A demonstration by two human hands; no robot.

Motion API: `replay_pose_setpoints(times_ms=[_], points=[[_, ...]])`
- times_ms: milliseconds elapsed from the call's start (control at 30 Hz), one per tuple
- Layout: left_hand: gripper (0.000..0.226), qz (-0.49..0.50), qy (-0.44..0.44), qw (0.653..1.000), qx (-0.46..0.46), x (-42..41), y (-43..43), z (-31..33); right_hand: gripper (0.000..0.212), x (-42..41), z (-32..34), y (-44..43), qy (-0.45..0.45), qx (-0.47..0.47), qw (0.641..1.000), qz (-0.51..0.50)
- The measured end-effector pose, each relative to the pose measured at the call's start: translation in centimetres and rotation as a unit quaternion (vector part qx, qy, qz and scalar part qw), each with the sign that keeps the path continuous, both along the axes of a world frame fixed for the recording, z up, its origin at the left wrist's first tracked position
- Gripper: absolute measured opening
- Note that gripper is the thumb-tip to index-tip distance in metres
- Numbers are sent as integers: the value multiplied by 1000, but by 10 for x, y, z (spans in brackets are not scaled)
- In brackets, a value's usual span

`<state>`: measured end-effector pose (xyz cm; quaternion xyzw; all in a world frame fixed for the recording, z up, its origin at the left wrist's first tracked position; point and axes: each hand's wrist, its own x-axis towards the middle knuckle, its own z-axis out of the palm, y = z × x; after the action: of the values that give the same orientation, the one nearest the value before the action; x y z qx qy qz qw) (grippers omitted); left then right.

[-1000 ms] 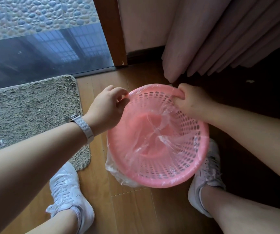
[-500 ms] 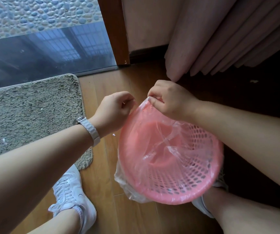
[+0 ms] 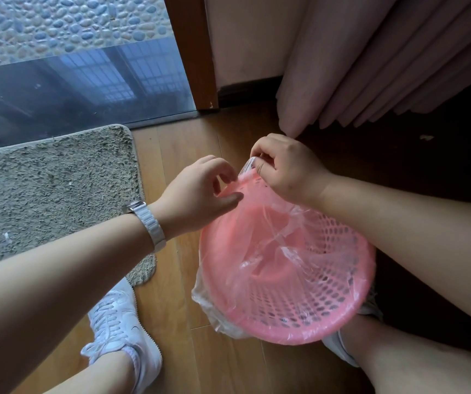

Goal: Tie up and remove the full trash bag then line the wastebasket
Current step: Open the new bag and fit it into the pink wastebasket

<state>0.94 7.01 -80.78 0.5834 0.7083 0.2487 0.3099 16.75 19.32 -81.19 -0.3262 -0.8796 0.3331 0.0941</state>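
A pink perforated plastic wastebasket [image 3: 328, 302] stands on the wooden floor between my feet. A clear plastic bag [image 3: 268, 260] lines its inside and hangs over the near-left rim. My right hand [image 3: 288, 166] pinches a bunched edge of the bag at the far rim. My left hand [image 3: 200, 189] is right beside it at the far-left rim, thumb and fingers touching the plastic over the rim. A silver watch sits on my left wrist.
A grey shaggy mat [image 3: 52, 189] lies to the left. A glass door [image 3: 80, 78] and a brown door frame [image 3: 194, 52] are behind it. Pink curtains [image 3: 371, 58] hang at the back right. My white sneakers [image 3: 120, 328] flank the basket.
Both hands came together at the far rim; my right hand moved left along the rim and gathered the bag edge. The basket sits further right and nearer in view.
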Motion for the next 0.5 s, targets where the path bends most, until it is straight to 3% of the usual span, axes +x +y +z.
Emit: replay_pose_setpoints(times_ms=[67,200,500], points=[[8,7,44,999,11,-3,-2,0,10,-1,-1,0,-1,-7,1000,-13],[14,-16,93,995,26,-8,-7,-1,11,-2,-2,1,-6,-21,999,-31],[15,15,51,996,-76,-16,-6,-27,15,-2,-3,0,-34,-61,997,-45]])
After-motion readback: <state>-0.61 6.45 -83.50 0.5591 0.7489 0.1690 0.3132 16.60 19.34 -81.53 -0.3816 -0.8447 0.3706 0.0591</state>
